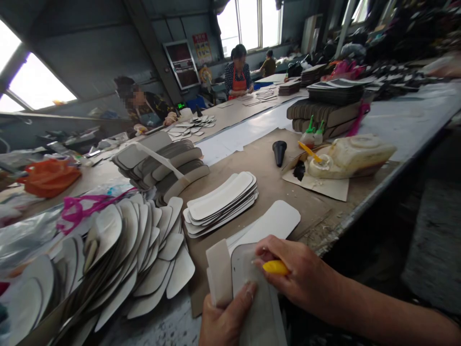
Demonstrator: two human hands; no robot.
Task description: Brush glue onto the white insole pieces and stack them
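At the table's near edge, my left hand [230, 315] is closed on a pale panel [257, 307] with rounded corners, its thumb pressed on the face. A cream strip [220, 269] stands up beside that panel, also within this hand's grip. My right hand [297, 271] is closed around a yellow-handled tool [276, 267]; the tool's working end cannot be made out. Its fingertips are pinched together at the panel's upper right edge. Just beyond lies another white panel [275, 218]. A neat stack of white curved panels [221, 199] rests farther up the brown board.
Fanned panels [129, 250] crowd the left, below grey stacks [162, 161]. A stained glue jug [360, 156], black cone [279, 153] and green-tipped bottles [309, 132] stand on the right. Two co-workers [144, 105] sit across the table; another person is farther back.
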